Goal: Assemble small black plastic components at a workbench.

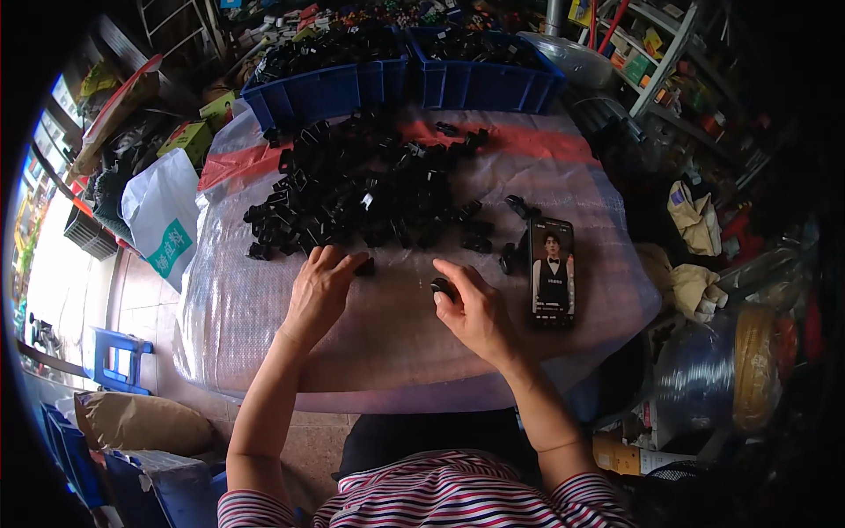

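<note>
Far left, there's a little blue stool (119,359) on the tiled floor, and above it a white bag (158,195) with a teal patch slumps against the side of the bench (255,330). The bench itself is draped in shiny, see-through plastic with a red band running across the far part.

Next along is the left hand (319,295), back up, fingers bent down at the near edge of a big messy pile of black parts (352,198). Its index fingertip is right at one dark piece (365,267), but honestly can't tell if it's got a grip on it or just touching. The pile takes up the middle of the bench, and behind it sit two blue bins (339,91), side by side, both loaded with more black stuff.

Right of that, the right hand (478,312) is mostly closed, thumb and fingers pinching a small black part (443,288) just above the plastic, index finger poking forward. A few loose bits lie past it, then a phone (553,273) with its screen lit. Far right, some shiny rolls (700,370) are stacked beside the bench.
</note>
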A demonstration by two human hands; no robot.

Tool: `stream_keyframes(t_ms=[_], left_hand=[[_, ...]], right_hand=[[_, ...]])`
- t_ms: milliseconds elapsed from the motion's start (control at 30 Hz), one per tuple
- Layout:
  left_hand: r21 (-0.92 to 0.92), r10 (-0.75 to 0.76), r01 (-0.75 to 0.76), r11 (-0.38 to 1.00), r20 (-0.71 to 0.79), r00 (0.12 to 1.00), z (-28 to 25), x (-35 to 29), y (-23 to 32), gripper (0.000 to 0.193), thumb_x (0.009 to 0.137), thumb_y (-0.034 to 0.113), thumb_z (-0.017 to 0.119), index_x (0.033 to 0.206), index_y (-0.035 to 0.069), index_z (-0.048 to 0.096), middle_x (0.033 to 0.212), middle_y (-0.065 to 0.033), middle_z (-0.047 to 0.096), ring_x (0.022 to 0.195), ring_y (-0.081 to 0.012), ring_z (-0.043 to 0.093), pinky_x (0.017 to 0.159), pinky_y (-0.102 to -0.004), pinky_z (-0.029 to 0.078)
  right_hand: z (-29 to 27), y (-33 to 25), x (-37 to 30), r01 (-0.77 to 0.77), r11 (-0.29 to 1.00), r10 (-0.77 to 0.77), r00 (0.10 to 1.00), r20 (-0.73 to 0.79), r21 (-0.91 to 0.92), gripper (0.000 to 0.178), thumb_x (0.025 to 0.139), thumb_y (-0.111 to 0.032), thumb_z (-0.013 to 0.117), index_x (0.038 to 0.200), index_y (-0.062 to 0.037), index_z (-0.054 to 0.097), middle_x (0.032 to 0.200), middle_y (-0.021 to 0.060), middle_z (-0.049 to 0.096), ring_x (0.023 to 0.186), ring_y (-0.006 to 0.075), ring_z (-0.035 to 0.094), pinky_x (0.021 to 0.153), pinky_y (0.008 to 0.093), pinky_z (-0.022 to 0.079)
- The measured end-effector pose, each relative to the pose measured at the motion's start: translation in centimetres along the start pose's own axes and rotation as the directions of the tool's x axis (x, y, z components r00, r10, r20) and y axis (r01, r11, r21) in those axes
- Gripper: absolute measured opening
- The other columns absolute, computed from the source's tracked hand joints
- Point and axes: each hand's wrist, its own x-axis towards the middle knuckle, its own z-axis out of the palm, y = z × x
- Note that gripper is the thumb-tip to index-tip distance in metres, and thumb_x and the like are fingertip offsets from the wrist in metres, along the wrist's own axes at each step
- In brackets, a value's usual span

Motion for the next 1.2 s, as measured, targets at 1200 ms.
stream_keyframes(t_ms=[1200], left_hand=[[-0.920, -0.434, 0.122, -0.373, 0.289, 0.853, 1.0, -4.6, 9.6, 0.046, 0.089, 0.011, 0.058, 0.130, -0.001, 0.042, 0.119, -0.0078, 0.053, 0.111, -0.0160, 0.049, 0.097, -0.0288, 0.036]], right_hand=[[3.1, -3.6, -2.2, 0.314, 0.949, -0.313, 0.923, -0.225, -0.035, 0.027, 0.073, -0.005, 0.074, 0.098, -0.0075, 0.064, 0.107, 0.0063, 0.065, 0.089, 0.0235, 0.056, 0.077, 0.0318, 0.046]])
